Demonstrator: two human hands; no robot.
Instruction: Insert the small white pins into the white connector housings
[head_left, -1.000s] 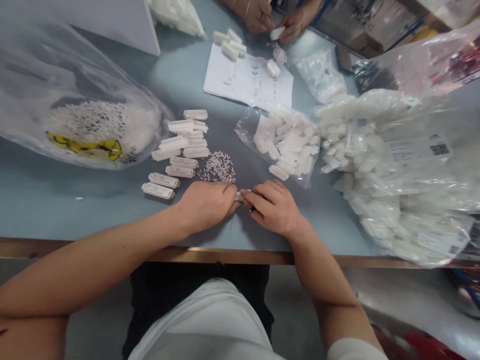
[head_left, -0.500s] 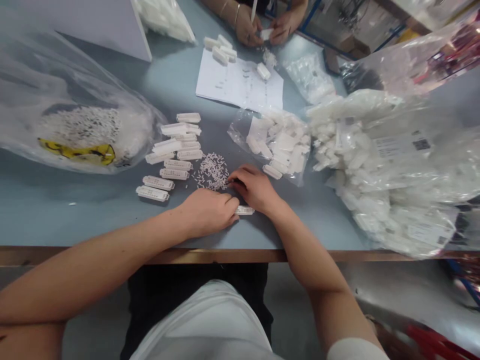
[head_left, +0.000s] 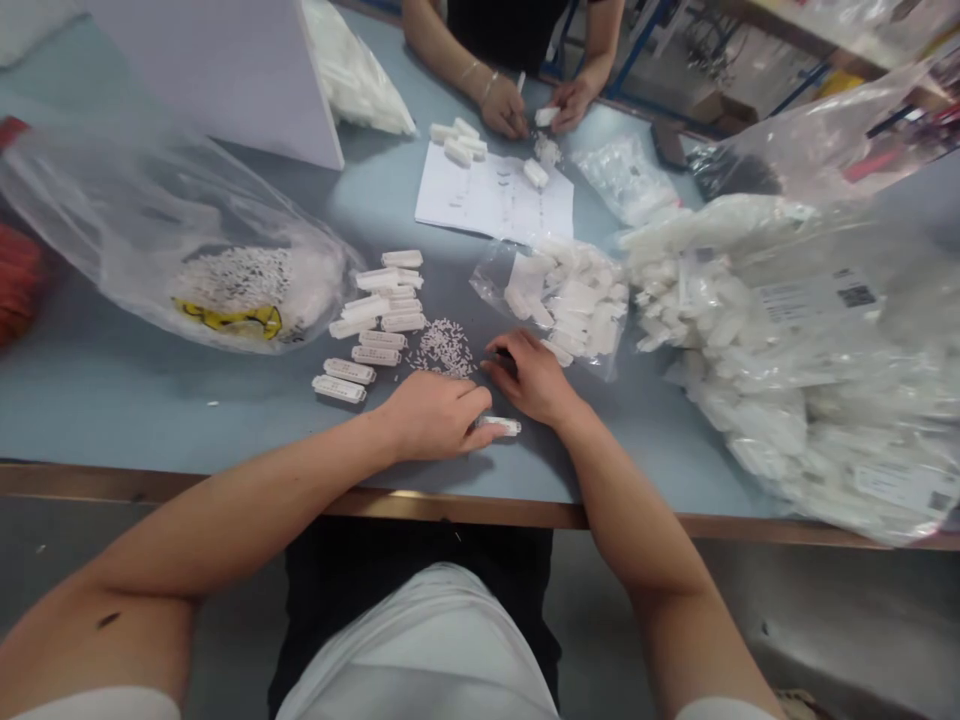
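My left hand [head_left: 441,415] is closed on a small white plastic housing [head_left: 510,426], whose right end sticks out past the fingers near the table's front edge. Just right of a pile of tiny white pins [head_left: 444,348], my right hand [head_left: 531,376] rests low with thumb and forefinger parted; I see nothing between them. To the left of the pile lie several similar white housings [head_left: 339,388] in a loose double row, some overlapping.
An open clear bag [head_left: 232,290] of tiny pins lies left. A small bag of white parts [head_left: 577,290] and large bags [head_left: 787,350] stand right. Across the table, a co-worker's hands [head_left: 506,105] hold a white part above a printed sheet [head_left: 457,195].
The whole view has shifted, showing more of the far side. My right hand has drawn slightly away from the pin pile. My left thumb now extends further along the housing.
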